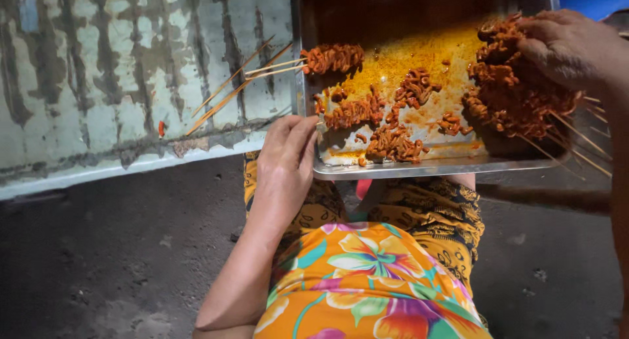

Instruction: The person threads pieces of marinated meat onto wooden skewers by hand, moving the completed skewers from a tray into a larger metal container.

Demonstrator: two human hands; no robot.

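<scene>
A metal tray (429, 166) rests on the person's lap, over a bright floral garment in orange, green and purple (367, 280). The tray's floor is smeared with orange-red sauce and oil, and loose pieces of marinated, curly meat (392, 142) lie scattered across it.

The left hand (285, 162) grips the tray's near left corner, thumb and fingers closed around the rim, its fingertips just touching the lip beside the nearest clump of meat.

The right hand (570, 47) is at the tray's right side, fingers curled down over a thick bundle of loaded skewers (508, 96). The meat ends of the bundle lie over the tray's right part, and the bare bamboo sticks fan out past the tray's right edge, under the wrist. The hand is clenched on the top of this bundle.

One more loaded skewer cluster (331, 57) lies across the tray's left rim: its meat sits just inside the tray, while its bamboo sticks (236, 86) stick out to the left, over a worn, pale painted surface with peeling dark streaks (118, 77). A small red scrap (161, 128) lies on that surface, below the sticks. Beneath everything is dark, rough ground (118, 260).
</scene>
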